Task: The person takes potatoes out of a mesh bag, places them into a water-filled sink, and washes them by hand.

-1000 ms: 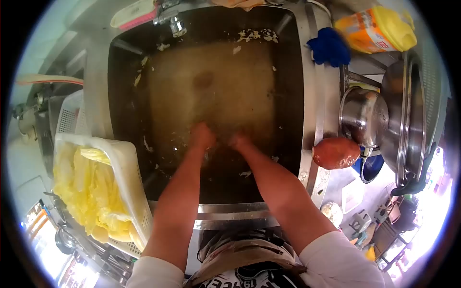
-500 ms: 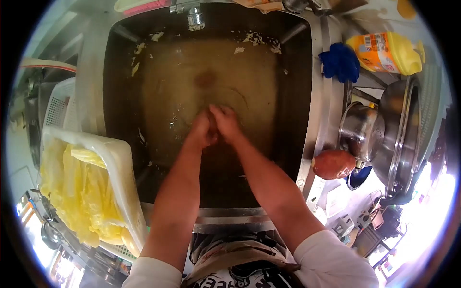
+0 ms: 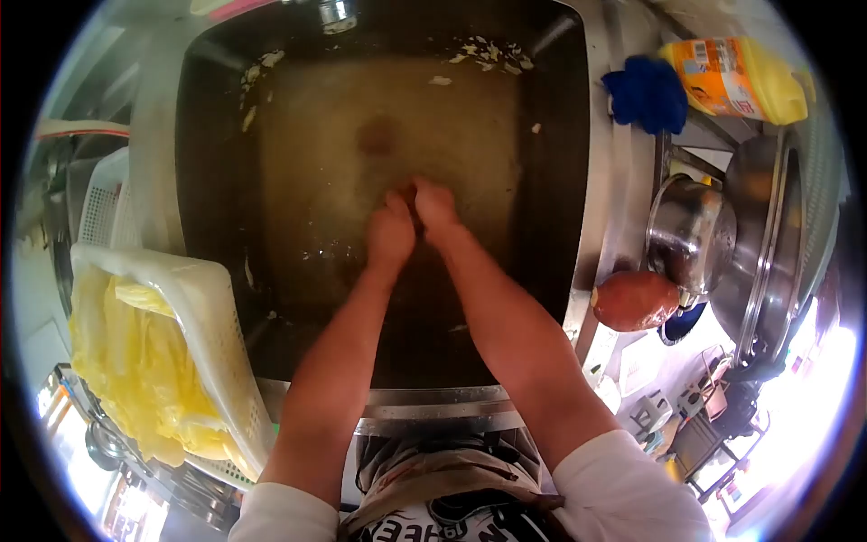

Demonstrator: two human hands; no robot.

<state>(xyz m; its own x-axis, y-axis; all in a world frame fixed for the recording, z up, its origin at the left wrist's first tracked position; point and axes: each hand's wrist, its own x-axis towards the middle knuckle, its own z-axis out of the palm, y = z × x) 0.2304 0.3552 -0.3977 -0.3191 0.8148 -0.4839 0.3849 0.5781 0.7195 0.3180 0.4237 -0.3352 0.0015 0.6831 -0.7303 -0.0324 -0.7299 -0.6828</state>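
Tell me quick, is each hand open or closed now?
Left hand: in the sink; can't tell if open, closed or holding something.
Right hand: close beside the left; can't tell that either.

Steel counter point(image 3: 153, 194), dull sheen, lining both sides. Metal-barred stand point(image 3: 707, 126), right. Pale floor point(image 3: 639, 359), lower right, brightly lit. Dark-framed rack point(image 3: 722, 447), cluttered, beyond it. White glare point(image 3: 808, 393), far right, violet-fringed. Bright patches point(image 3: 131, 504), lower left; window or doorway, unclear. Pale surface point(image 3: 38, 316), far left, wall or floor indistinct.
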